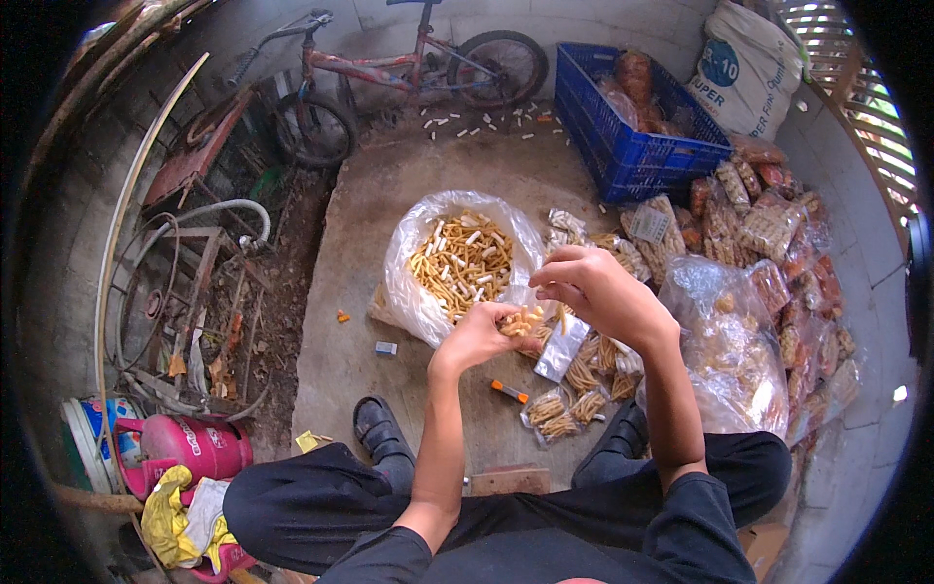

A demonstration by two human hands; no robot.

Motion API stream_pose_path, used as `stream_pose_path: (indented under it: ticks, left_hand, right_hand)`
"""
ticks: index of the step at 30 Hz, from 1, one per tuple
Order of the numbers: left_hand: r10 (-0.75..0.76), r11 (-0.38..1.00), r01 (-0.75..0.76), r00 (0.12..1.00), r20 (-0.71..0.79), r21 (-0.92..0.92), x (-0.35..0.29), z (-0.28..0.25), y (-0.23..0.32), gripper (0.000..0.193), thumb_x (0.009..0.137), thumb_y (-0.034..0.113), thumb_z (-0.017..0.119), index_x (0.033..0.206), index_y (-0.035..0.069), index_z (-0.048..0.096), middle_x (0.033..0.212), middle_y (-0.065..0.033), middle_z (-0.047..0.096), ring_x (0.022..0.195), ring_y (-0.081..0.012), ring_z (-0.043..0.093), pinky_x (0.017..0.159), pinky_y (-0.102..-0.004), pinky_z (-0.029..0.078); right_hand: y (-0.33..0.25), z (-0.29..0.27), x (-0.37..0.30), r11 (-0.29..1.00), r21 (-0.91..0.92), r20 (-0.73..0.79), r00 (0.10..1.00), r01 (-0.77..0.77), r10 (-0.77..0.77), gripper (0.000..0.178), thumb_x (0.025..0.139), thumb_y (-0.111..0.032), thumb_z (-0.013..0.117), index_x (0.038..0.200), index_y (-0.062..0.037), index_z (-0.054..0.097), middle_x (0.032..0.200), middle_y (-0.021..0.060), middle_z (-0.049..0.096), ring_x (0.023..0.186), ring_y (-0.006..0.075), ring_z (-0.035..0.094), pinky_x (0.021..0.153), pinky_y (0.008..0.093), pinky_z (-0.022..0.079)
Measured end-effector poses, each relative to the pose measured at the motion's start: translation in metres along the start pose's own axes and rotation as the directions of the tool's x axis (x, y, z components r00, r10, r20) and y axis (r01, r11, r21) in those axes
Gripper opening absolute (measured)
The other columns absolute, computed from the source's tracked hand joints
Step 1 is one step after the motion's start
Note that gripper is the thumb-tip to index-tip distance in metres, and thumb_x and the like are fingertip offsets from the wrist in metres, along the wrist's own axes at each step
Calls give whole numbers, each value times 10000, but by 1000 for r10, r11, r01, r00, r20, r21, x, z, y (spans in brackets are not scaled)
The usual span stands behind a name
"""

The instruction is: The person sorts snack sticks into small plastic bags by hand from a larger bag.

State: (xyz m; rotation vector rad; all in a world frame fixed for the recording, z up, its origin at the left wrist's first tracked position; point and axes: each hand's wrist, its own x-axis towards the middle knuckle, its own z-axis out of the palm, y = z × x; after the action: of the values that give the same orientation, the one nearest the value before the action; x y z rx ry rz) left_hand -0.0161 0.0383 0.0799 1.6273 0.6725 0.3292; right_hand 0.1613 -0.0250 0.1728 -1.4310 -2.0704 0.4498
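My left hand (479,335) is closed around a small bunch of tan stick snacks (522,319), their ends poking out past the fingers. Just right of it and slightly higher, my right hand (601,294) has its fingers bent together; whatever they may pinch is too small to make out. Beyond my left hand stands an open clear plastic bag (404,255), filled with loose tan sticks (452,261) mixed with short white pieces. Below my right hand lie a silver-grey flat packet (562,348) and several clear-wrapped bundles of sticks (556,413).
An orange-and-black cutter (509,391) and a small box (386,348) lie on the floor. Filled snack packs (773,229) and a large clear bag (725,341) crowd the right. A blue crate (632,161), a bicycle (389,73) and a pink gas cylinder (199,443) stand around.
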Motion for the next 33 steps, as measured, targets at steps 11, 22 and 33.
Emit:
stream_pose_path:
  ticks: [11,22,33]
  left_hand:
    - [64,988,-84,986,-156,-126,9,3,-16,438,722,267,766,1039,4,619,872,-52,652,778,-76,566,706,-262,473]
    - [98,993,-114,944,-316,-31,11,6,-16,549,700,317,774,1093,-23,596,974,-109,649,880,-136,601,788,-263,474]
    - [170,971,-222,905,-390,-92,9,4,-12,435,697,247,785,1002,-24,636,835,-28,652,741,-51,524,664,-233,449]
  right_hand:
    - [-1,1,9,988,149,-343,939,44,10,146,804,-24,605,946,-24,643,854,109,577,748,223,571,654,299,453]
    - [5,9,10,979,205,-487,867,3,100,161,791,-8,637,952,-16,639,847,63,590,683,109,540,576,233,428]
    - [-1,12,9,997,-13,-456,888,-70,56,215,713,-54,713,916,-46,643,787,64,656,568,118,554,538,252,441]
